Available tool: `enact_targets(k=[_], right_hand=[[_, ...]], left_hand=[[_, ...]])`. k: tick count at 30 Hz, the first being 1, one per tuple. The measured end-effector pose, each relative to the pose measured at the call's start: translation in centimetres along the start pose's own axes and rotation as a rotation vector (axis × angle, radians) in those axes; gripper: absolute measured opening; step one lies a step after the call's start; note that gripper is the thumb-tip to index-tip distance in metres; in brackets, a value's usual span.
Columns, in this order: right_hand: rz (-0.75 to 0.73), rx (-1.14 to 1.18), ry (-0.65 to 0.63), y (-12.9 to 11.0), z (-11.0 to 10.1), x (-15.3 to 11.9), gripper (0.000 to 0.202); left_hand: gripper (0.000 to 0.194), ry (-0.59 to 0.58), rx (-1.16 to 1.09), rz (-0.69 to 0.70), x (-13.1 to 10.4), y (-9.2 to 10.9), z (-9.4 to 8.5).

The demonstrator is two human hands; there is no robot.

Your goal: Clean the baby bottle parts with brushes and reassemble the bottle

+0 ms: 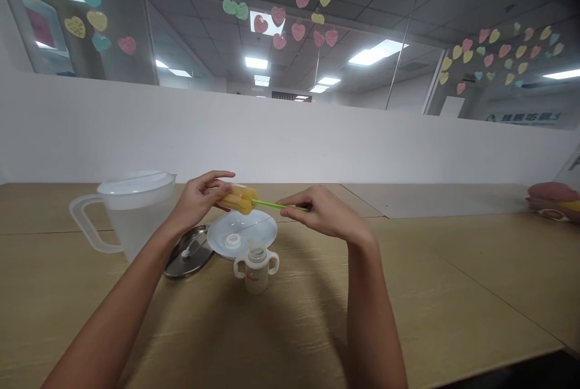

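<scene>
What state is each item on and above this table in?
Sponge brush: held off the table, left hand at its yellow end, right hand on its green handle.
Handled bottle: upright, mouth uncovered.
Bowl: upright, white ring inside.
Pitcher: upright, lid on.
Metal plate: lying flat.

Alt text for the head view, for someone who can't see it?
The left hand holds a yellow brush head, the right hand its green handle. On the table stand a two-handled bottle, a white bowl and a lidded pitcher.
</scene>
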State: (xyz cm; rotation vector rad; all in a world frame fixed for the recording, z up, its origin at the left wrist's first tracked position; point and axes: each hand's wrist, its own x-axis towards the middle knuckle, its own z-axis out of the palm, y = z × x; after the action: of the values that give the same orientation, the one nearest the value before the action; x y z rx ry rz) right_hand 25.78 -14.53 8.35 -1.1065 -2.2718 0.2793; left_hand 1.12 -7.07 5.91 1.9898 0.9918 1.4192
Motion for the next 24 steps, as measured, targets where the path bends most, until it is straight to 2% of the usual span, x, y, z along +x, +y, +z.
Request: enact_targets(k=[3, 6, 7, 9, 11, 13, 19, 24], right_hand=[[0.079, -0.076, 0.025, 0.4, -0.1, 0.0, 0.026], [0.169, -0.142, 0.045, 0.8, -0.5, -0.4, 0.025], [0.191, -0.157, 0.062, 0.9, -0.7, -0.5, 0.025], [0.224, -0.178, 0.102, 1.1, -0.8, -0.7, 0.028], [0.247, -0.192, 0.112, 1.2, -0.8, -0.7, 0.03], [0.256, -0.2, 0.098, 1.2, -0.6, -0.5, 0.03], [0.256, -0.21, 0.043, 1.2, -0.2, -0.1, 0.028], [0.255, -0.207, -0.004, 1.1, -0.1, 0.1, 0.027]], left_hand=[[0.053, 0.134, 0.119, -0.014, 0.4, -1.1, -0.7], [0.053, 0.227, 0.545, 0.016, 0.8, -3.1, -2.1], [0.053, 0.193, 0.714, 0.018, 0.9, -3.9, -2.7], [0.057, 0.019, 0.974, -0.042, 1.0, -5.4, -3.5], [0.063, -0.194, 1.104, -0.165, 1.0, -6.8, -4.1], [0.067, -0.324, 1.147, -0.267, 0.9, -7.8, -4.3], [0.074, -0.468, 1.112, -0.407, 0.7, -9.7, -4.6], [0.083, -0.521, 0.995, -0.448, 0.8, -11.2, -4.4]])
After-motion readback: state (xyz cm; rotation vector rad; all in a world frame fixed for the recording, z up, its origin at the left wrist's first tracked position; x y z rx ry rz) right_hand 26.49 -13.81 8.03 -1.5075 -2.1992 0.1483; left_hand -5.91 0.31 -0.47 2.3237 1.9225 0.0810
